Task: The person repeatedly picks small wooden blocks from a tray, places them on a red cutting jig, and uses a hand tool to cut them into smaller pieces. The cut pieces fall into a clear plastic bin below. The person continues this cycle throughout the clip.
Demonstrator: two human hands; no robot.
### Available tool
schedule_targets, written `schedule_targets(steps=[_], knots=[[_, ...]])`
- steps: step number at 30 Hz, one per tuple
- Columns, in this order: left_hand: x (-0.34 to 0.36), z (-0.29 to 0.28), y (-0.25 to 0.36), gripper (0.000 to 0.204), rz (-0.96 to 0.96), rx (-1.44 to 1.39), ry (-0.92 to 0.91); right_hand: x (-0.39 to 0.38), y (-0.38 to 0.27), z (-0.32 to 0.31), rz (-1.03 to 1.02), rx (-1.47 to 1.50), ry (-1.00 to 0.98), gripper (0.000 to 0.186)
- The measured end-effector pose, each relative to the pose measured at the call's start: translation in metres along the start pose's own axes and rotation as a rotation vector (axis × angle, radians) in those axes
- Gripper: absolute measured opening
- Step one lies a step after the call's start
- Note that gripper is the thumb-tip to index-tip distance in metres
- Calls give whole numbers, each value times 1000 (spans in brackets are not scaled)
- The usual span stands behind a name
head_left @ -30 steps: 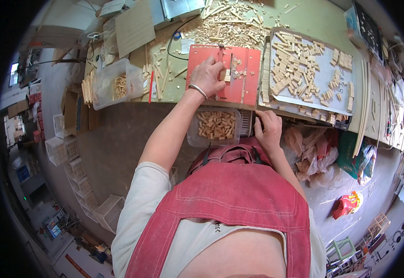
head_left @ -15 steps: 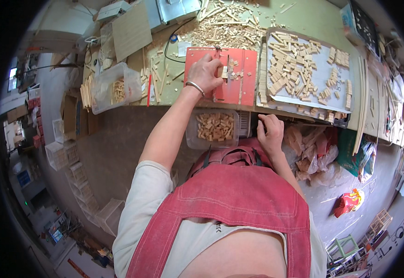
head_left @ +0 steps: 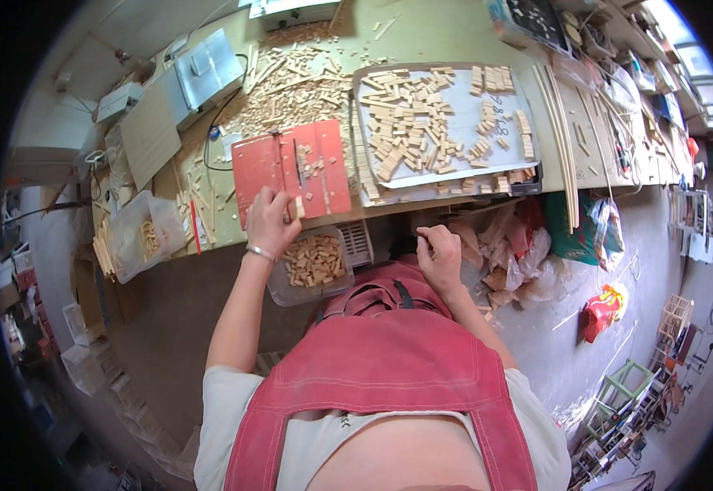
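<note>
At the front edge of a red plate (head_left: pixel 250 168) my left hand (head_left: pixel 268 225) is closed on a small wooden block (head_left: pixel 296 208), which shows beside its fingertips. The plate has a narrow dark slot, with several small wood offcuts (head_left: pixel 310 164) lying to its right. Just below that hand, a clear plastic bin (head_left: pixel 289 297) full of small wooden blocks (head_left: pixel 314 260) sits under the bench edge. My right hand (head_left: pixel 440 255) hovers in front of the bench, fingers curled together; whether anything is pinched in them is hidden.
Right of the plate lies a tray (head_left: pixel 446 174) covered with wooden blocks and strips. Wood scraps (head_left: pixel 291 86) are heaped behind the plate. A clear tub (head_left: pixel 131 245) stands at the left, long wooden strips (head_left: pixel 559 147) at the right. Plastic bags (head_left: pixel 508 245) hang below the bench.
My left hand has drawn back from the middle of the red plate to its front edge, with a block in its fingers. The view has swung right; my right hand stays curled.
</note>
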State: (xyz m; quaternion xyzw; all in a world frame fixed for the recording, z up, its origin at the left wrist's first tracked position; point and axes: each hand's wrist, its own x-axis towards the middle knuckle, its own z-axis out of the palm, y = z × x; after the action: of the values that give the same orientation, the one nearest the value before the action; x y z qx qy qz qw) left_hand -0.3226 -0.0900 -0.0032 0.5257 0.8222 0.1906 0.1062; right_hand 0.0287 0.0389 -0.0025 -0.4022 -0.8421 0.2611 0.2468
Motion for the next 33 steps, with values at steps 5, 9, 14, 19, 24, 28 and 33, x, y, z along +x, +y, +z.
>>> schedule_targets(steps=[5,9,14,19,24,28,33], knots=[[-72,4,38,45,51,114,99,0,34,-20,68,21,13,13],[-138,19,60,55,-106,164,50,23,65,-39,57,5,30,12],[-183,60,58,55,-381,94,-8,71,109,-65,59,-19,82,10],[-201,94,64,53,-560,17,32,129,176,-74,143,-166,53,24],[-211,114,87,51,-666,-2,-13,169,213,-60,134,-337,-12,41],[-239,129,96,50,-734,-18,0,185,215,-53,115,-426,-150,38],[-260,136,107,50,-901,-86,-36,188,229,-46,74,-414,-152,37]])
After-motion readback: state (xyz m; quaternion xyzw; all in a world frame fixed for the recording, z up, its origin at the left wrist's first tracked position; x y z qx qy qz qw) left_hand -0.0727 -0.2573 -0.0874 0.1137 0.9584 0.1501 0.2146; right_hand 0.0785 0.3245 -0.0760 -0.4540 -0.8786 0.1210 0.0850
